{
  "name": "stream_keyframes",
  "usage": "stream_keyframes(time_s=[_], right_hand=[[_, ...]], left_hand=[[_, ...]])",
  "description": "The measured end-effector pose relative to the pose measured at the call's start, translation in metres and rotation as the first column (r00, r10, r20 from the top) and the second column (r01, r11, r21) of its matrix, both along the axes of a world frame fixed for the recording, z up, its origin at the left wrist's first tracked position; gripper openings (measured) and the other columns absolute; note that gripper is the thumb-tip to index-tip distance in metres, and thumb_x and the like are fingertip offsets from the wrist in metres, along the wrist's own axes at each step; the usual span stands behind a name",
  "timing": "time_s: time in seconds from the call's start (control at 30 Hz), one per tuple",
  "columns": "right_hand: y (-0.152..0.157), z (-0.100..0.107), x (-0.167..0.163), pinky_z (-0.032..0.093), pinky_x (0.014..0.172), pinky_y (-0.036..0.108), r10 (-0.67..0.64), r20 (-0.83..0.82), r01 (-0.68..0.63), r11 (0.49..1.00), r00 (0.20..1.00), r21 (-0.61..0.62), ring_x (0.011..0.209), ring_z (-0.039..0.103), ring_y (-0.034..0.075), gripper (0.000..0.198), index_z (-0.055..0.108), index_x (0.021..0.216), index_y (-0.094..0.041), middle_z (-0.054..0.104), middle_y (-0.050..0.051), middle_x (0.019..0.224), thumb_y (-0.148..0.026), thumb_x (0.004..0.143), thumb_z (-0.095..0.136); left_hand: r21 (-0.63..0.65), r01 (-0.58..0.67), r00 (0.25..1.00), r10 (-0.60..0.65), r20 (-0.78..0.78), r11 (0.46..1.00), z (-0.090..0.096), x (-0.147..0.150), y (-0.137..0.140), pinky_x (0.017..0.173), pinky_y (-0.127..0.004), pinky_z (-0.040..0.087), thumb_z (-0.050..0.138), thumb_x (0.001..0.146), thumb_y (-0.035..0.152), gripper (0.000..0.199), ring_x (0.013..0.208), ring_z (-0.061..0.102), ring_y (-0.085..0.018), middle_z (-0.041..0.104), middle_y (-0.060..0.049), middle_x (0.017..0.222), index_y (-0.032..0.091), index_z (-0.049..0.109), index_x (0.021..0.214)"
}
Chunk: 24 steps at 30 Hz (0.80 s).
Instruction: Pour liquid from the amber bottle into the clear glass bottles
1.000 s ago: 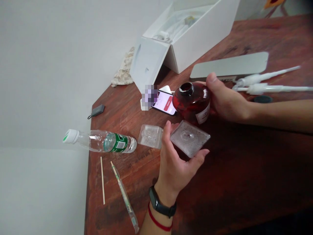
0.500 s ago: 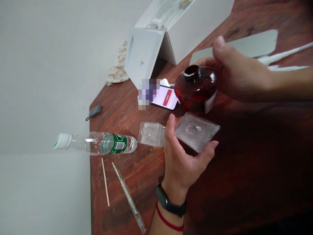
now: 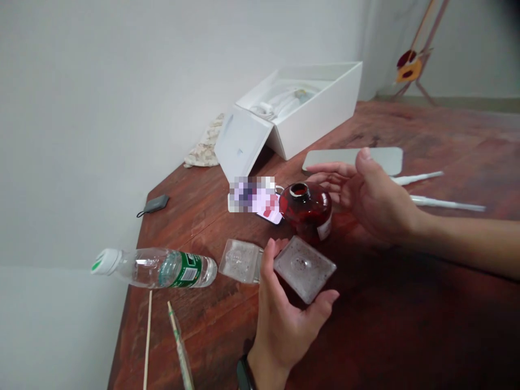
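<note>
While the left hand comes up from the near edge with its palm turned upward, it grips a clear square container — thumb pressed along the left edge, fingertips curled up under the right corner, so the piece sits tilted in the half-closed hand above the surface. A dark band shows at the wrist, right at the bottom edge of the view.

The right hand reaches in from the right, forearm lying low across the wood. It is spread open and holds nothing: the thumb points up, the fingers stretch leftward toward a red bottle and stop just short of it, not touching. That bottle stands upright on the surface with its mouth uncovered, a pale label on its side, directly behind the square container.

Just left of the held piece, a second clear square container rests on the surface, and beyond it a water bottle lies on its side, its white cap jutting past the table edge. Two thin sticks lie near the front corner. A phone with a lit screen sits beside the red bottle — part of it is blurred. Farther back stand an open white box and a flat grey slab, with two white pump tubes to the right.
</note>
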State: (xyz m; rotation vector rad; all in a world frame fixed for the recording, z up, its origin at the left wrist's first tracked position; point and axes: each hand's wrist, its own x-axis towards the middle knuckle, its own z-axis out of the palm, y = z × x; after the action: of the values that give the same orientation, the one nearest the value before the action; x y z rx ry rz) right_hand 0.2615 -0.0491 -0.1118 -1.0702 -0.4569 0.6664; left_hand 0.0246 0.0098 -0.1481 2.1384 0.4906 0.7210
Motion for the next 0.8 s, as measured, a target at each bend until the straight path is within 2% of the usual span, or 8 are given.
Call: stream_keyframes(time_s=[0.17,0.23,0.33,0.43,0.53,0.63,0.73,0.8], right_hand=[[-0.006,0.004,0.004,0.062,0.080,0.034,0.065,0.016,-0.066,0.997,0.998,0.029,0.089,0.074,0.023,0.060,0.073,0.112,-0.026,0.078,0.007,0.100,-0.080,0.092,0.057],[-0.006,0.006,0.007,0.062,0.079,0.034,0.049,0.028,-0.050,0.997,0.998,0.054,0.089,0.074,0.023,0.057,0.071,0.112,-0.027,0.078,0.007,0.099,-0.078,0.091,0.061],[-0.005,0.009,0.010,0.061,0.074,0.033,-0.021,0.026,0.017,0.993,0.999,0.118,0.086,0.075,0.023,0.047,0.067,0.097,-0.030,0.078,0.004,0.093,-0.076,0.088,0.069],[-0.006,0.014,0.011,0.059,0.073,0.033,-0.065,0.045,0.058,0.988,0.997,0.140,0.083,0.072,0.022,0.052,0.060,0.077,-0.028,0.076,0.004,0.088,-0.079,0.090,0.066],[-0.008,0.019,0.014,0.059,0.080,0.037,-0.122,0.149,0.104,0.987,0.981,0.123,0.089,0.069,0.024,0.066,0.059,0.063,-0.026,0.073,0.007,0.090,-0.083,0.095,0.051],[-0.011,0.023,0.019,0.056,0.093,0.045,-0.166,0.275,0.143,0.984,0.947,0.102,0.099,0.068,0.029,0.077,0.052,0.045,-0.027,0.072,0.010,0.085,-0.083,0.098,0.043],[-0.013,0.025,0.024,0.053,0.105,0.054,-0.167,0.362,0.162,0.986,0.917,0.044,0.097,0.070,0.033,0.080,0.049,0.036,-0.030,0.069,0.010,0.070,-0.080,0.098,0.048],[-0.014,0.024,0.026,0.049,0.111,0.061,-0.155,0.380,0.167,0.986,0.912,0.000,0.093,0.073,0.034,0.072,0.058,0.039,-0.030,0.073,0.010,0.069,-0.072,0.098,0.059]], left_hand=[[0.014,-0.011,0.999,0.010,0.052,1.000,-0.001,-0.001,0.002,0.123,-0.065,0.043,0.086,0.092,0.045,0.105,0.152,0.048,-0.039,0.045,-0.019,0.166,0.031,0.018,0.170],[0.037,-0.012,0.998,0.010,0.064,0.999,0.000,-0.001,0.003,0.124,-0.065,0.042,0.085,0.094,0.048,0.103,0.153,0.047,-0.039,0.044,-0.018,0.167,0.032,0.018,0.170],[0.047,-0.010,0.997,0.007,0.076,0.999,0.001,-0.003,0.004,0.124,-0.061,0.044,0.083,0.094,0.055,0.102,0.153,0.047,-0.037,0.044,-0.018,0.167,0.032,0.019,0.170],[0.081,0.026,0.992,-0.036,0.117,0.996,0.002,-0.009,0.003,0.125,-0.060,0.043,0.078,0.096,0.061,0.099,0.154,0.046,-0.038,0.043,-0.020,0.167,0.030,0.021,0.170],[0.156,0.052,0.970,-0.087,0.228,0.986,0.006,-0.014,-0.001,0.126,-0.062,0.040,0.067,0.106,0.052,0.079,0.154,0.045,-0.038,0.044,-0.020,0.166,0.027,0.026,0.168],[0.231,-0.042,0.926,-0.049,0.373,0.972,0.014,-0.015,-0.003,0.121,-0.062,0.046,0.059,0.110,0.040,0.058,0.148,0.053,-0.037,0.054,-0.017,0.157,0.028,0.039,0.163],[0.309,-0.163,0.886,0.001,0.464,0.937,0.021,-0.015,-0.003,0.117,-0.064,0.049,0.060,0.108,0.031,0.046,0.139,0.059,-0.035,0.062,-0.014,0.148,0.029,0.052,0.154],[0.320,-0.218,0.868,0.033,0.496,0.922,0.023,-0.014,-0.001,0.118,-0.066,0.047,0.060,0.108,0.024,0.042,0.138,0.058,-0.034,0.061,-0.013,0.148,0.028,0.056,0.149]])
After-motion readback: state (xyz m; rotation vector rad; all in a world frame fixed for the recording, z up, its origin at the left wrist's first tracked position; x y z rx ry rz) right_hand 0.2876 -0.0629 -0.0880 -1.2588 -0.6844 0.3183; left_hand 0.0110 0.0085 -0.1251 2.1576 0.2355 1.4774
